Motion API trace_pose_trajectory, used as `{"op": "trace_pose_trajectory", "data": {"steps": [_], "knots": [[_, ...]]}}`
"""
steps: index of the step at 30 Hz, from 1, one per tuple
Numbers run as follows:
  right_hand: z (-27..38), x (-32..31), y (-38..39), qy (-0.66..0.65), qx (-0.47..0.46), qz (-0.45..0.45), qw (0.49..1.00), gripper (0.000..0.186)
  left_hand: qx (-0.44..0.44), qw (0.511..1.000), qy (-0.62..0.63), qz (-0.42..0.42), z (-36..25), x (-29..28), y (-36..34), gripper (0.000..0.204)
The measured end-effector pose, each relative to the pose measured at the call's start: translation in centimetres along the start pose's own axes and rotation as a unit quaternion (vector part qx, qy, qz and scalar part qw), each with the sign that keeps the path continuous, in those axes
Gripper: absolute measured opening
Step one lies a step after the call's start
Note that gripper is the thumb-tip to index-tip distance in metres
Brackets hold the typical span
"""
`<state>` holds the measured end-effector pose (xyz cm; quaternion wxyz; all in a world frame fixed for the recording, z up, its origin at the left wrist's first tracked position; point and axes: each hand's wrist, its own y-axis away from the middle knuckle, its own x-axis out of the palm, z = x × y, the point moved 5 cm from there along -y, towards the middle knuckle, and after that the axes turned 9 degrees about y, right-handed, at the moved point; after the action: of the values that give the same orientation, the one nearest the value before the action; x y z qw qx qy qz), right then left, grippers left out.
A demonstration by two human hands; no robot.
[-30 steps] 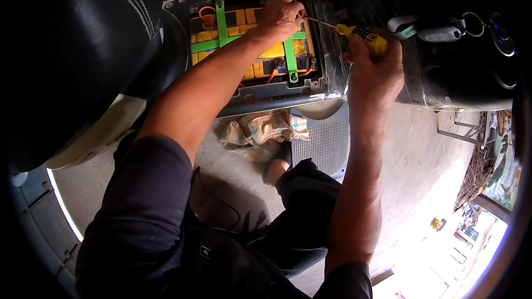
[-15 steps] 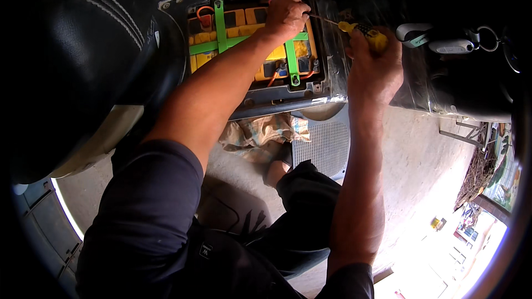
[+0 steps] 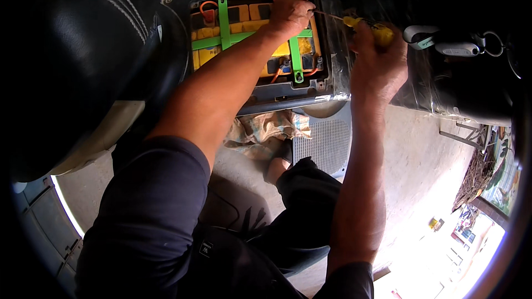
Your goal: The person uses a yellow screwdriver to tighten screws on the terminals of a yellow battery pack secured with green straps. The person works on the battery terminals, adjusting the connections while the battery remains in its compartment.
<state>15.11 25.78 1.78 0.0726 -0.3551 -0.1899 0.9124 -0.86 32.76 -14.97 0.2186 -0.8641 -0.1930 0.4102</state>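
My right hand (image 3: 381,69) is closed round the handle of a yellow and black screwdriver (image 3: 382,34). Its thin shaft points left, and the tip ends at the fingers of my left hand (image 3: 291,15). Those fingers are bent and pressed together over the upper right corner of an open compartment (image 3: 260,97); what they hold is hidden. In the compartment sit orange-yellow and black batteries (image 3: 237,14). Green straps (image 3: 224,27) cross over them, bolted at their ends. Orange wires (image 3: 208,4) run to the terminals. My left forearm covers part of the batteries.
A key ring with a grey fob (image 3: 457,49) lies on the dark, plastic-wrapped surface at right. To the left is a black stitched seat (image 3: 94,27). Below the compartment are a crumpled checked cloth (image 3: 271,126) and a grey ribbed footboard (image 3: 324,138).
The whole view has shifted slightly, with the compartment a little higher and further right. Both hands keep almost the same places, and the screwdriver still reaches my left fingers.
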Motion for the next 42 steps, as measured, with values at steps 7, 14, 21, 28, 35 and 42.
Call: {"op": "trace_pose_trajectory", "data": {"steps": [7,14,21,28,35,42], "knots": [[0.0,0.5,0.2,-0.022,0.009,0.007,1.000,0.030,-0.001,1.000,-0.003,0.004,0.0,-0.1,0.0,0.015],[2.0,-0.4,0.5,0.195,-0.048,-0.006,0.980,0.036,-0.004,1.000,-0.011,0.009,0.0,-0.2,0.1,0.016],[1.4,-1.0,-0.3,0.256,-0.044,-0.022,0.965,0.046,0.011,1.000,-0.014,0.007,-0.2,-0.1,0.1,0.016],[1.7,-0.1,0.5,0.168,-0.048,0.041,0.984,0.034,0.002,1.000,-0.009,0.008,-0.1,-0.1,0.2,0.015],[2.8,0.7,0.9,0.180,-0.162,0.010,0.970,0.033,0.002,1.000,0.004,-0.006,0.2,0.0,0.1,0.015],[2.6,0.3,0.0,0.217,-0.087,0.022,0.972,0.038,-0.002,1.000,0.010,-0.001,0.2,-0.1,0.1,0.013]]}}
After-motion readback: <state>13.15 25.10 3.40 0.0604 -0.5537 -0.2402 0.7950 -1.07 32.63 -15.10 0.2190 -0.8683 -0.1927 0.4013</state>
